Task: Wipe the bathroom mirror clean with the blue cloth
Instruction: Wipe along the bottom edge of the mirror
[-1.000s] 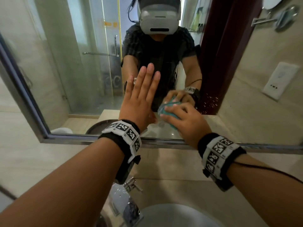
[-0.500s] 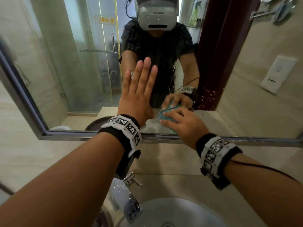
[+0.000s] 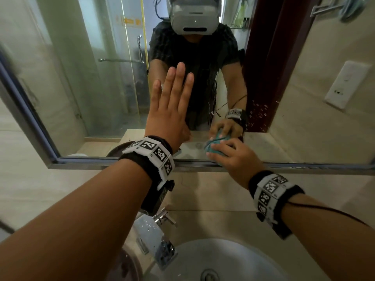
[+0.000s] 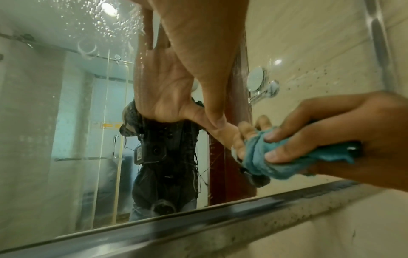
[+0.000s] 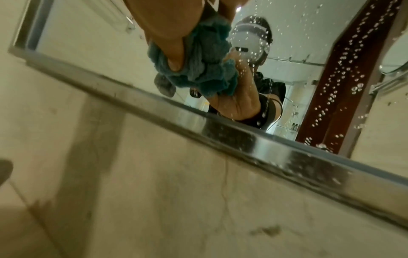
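Wiping in hand, low on mirror (image 3: pixel 85 82) near bottom frame (image 3: pixel 304 166). Right hand (image 3: pixel 236 157) clutching bunched blue cloth (image 3: pixel 212 147) against glass. Left hand (image 3: pixel 168 116) flat, fingers straight, braced on glass. Droplets (image 3: pixel 261 110) remaining up right; next stroke probably upward there, firm pressure.

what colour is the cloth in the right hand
Teal blue cloth, bunched in the right hand; clearest in the left wrist view.

I count one mirror (image 3: pixel 85 78) and one blue cloth (image 3: pixel 212 148). Below are one faucet (image 3: pixel 160 236) and one sink (image 3: pixel 233 258).
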Action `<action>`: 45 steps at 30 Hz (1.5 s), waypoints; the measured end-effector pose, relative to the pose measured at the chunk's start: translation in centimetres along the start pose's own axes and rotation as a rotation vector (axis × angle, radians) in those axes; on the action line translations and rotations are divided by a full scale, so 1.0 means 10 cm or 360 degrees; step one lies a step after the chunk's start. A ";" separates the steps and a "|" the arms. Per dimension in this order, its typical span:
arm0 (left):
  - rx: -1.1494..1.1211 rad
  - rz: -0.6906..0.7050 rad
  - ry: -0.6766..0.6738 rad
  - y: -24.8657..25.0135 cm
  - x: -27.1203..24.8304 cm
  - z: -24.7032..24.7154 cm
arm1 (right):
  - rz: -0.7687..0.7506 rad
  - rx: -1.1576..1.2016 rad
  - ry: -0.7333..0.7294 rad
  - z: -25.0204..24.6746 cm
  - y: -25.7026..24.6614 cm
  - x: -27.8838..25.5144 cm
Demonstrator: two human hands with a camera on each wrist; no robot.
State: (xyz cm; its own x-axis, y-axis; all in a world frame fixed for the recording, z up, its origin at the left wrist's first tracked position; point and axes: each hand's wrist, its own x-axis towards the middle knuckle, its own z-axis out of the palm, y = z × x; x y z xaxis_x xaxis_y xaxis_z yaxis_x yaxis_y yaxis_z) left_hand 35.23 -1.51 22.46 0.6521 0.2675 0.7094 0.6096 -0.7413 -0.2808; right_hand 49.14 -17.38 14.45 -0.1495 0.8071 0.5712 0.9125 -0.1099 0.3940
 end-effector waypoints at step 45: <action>0.0007 0.0041 -0.0191 0.21 -0.47 0.48 | 0.0464 0.0124 0.0425 -0.32 0.11 0.34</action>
State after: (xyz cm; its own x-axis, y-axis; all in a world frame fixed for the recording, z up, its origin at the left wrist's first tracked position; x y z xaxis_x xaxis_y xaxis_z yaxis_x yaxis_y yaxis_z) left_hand 35.67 -1.36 15.43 0.7164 0.3203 0.6198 0.5939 -0.7461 -0.3010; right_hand 48.42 -16.64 19.08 0.0355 0.5682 0.8221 0.9558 -0.2594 0.1381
